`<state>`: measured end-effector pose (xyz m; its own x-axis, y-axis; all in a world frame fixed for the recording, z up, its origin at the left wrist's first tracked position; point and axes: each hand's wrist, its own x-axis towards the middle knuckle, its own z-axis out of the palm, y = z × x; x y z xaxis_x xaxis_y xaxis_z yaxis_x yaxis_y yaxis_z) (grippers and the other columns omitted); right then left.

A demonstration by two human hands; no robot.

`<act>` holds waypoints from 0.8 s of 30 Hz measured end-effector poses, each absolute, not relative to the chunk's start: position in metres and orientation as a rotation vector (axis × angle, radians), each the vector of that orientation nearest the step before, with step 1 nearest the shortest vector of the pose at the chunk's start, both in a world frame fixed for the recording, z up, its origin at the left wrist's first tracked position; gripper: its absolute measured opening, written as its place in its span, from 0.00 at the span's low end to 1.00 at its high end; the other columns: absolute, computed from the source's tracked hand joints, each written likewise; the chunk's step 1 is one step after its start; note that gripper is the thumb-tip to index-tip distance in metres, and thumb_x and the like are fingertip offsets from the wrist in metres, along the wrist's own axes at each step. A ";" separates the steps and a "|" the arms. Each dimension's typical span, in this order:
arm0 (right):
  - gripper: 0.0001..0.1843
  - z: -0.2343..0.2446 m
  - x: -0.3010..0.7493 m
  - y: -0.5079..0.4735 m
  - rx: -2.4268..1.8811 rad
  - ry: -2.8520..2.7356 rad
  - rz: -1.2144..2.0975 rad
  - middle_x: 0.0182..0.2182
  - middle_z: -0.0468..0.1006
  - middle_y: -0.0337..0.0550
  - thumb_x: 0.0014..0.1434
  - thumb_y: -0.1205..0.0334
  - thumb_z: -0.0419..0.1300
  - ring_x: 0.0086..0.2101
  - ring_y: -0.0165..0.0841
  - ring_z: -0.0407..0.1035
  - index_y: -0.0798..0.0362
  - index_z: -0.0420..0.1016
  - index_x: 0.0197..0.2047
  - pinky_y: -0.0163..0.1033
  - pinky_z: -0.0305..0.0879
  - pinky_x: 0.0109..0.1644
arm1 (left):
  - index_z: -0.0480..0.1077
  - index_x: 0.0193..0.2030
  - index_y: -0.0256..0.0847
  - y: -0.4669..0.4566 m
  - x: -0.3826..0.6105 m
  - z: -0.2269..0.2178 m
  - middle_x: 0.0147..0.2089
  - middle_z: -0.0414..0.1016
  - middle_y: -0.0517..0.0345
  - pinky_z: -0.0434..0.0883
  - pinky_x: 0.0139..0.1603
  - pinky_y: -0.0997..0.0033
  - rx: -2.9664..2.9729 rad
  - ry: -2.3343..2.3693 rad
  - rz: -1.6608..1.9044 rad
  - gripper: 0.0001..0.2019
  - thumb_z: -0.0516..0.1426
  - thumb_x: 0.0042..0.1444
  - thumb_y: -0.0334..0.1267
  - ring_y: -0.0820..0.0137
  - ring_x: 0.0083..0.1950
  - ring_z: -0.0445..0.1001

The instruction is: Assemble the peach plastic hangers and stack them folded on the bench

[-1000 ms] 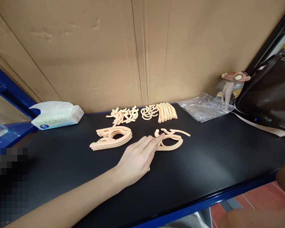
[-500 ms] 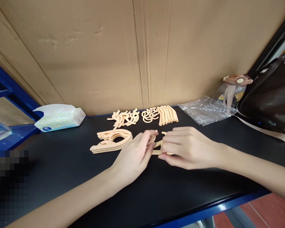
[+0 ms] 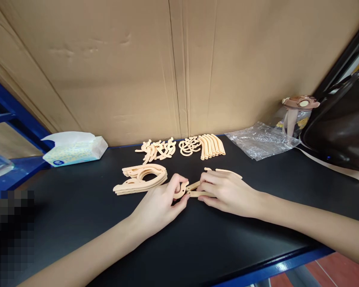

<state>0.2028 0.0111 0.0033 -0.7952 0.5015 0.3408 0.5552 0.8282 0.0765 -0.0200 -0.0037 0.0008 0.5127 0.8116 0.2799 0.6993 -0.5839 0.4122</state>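
since half a second ago, the left hand (image 3: 164, 201) has come down with its hook piece (image 3: 182, 191), which now sits at the left ends of two hanger arms (image 3: 194, 194); the right hand (image 3: 227, 193) has settled lower over those arms. left hand: thumb and forefinger pinched on the hook piece. right hand: clamped on the two arms, which fan apart toward the palm that hides their far ends. hook piece and arm ends are close together near the centre of the bench (image 3: 227, 247); whether they interlock i cannot tell. just beyond the right hand lies one loose piece (image 3: 229, 172), partly covered by it. just left of the left hand lies a neat stack of folded hangers (image 3: 137, 184). along the cardboard wall (image 3: 122, 79) i note, from left to right: a tissue pack (image 3: 73, 148), a jumble of small pieces (image 3: 151, 152), a heap of hooks (image 3: 190, 151), a row of curved arms (image 3: 212, 147), a clear plastic bag (image 3: 255, 141) and a drinking bottle (image 3: 300, 103), with a dark bag (image 3: 341, 127) at the right end.
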 end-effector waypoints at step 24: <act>0.07 0.000 0.201 0.003 -0.784 -2.693 -0.461 0.30 0.72 0.41 0.61 0.69 0.52 0.31 0.33 0.68 0.56 0.69 0.32 0.38 0.61 0.35 | 0.59 0.42 0.43 -0.006 -0.019 -0.002 0.26 0.65 0.67 0.57 0.24 0.76 2.703 1.314 0.666 0.05 0.49 0.58 0.34 0.73 0.23 0.67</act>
<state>0.2014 0.0025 0.0001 -0.8068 0.4633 0.3666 0.5588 0.7998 0.2190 -0.0188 -0.0056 -0.0022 0.5426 0.7625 0.3525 0.7353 -0.6340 0.2397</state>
